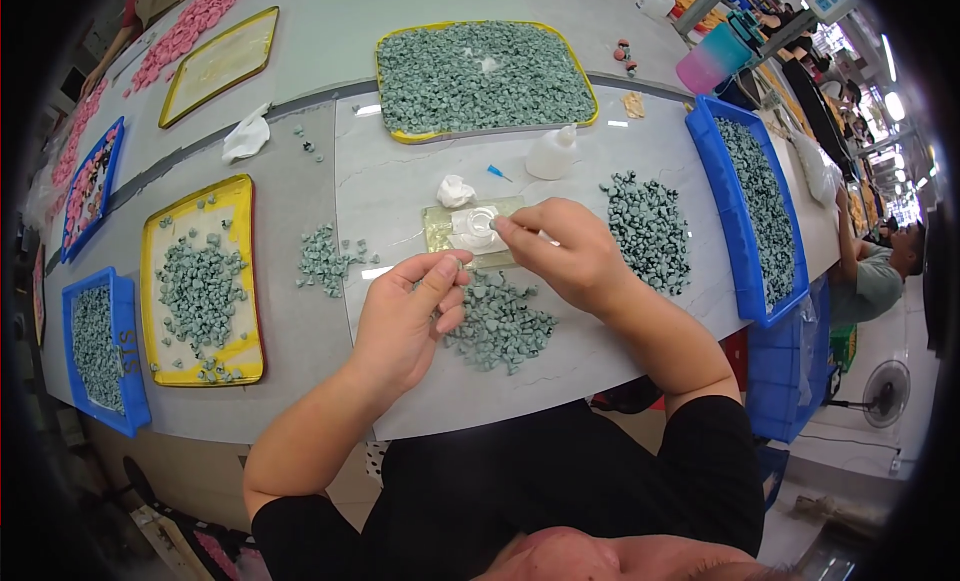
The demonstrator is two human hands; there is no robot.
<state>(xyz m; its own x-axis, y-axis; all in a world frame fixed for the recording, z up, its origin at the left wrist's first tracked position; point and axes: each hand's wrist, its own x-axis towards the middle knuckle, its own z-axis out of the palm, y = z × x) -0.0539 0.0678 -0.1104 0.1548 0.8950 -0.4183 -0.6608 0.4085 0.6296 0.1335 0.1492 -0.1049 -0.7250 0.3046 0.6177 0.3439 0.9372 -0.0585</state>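
Observation:
My left hand (412, 313) is pinched shut on a small grey-green piece above a loose heap of the same pieces (500, 326) on the grey table. My right hand (562, 249) holds another small green piece at its fingertips, right over a small clear dish of white glue (474, 226) that sits on a yellowish pad (438, 229). A crumpled white wipe (455, 191) lies just behind the pad. A white squeeze bottle (552, 153) stands further back.
More green pieces lie in a heap at the right (650, 231), a small pile at the left (325, 261), yellow trays (240, 281) (395, 131) and blue bins (745, 271) (128, 381). Pink pieces (185, 31) cover the far left. Another person (880, 271) sits at the right.

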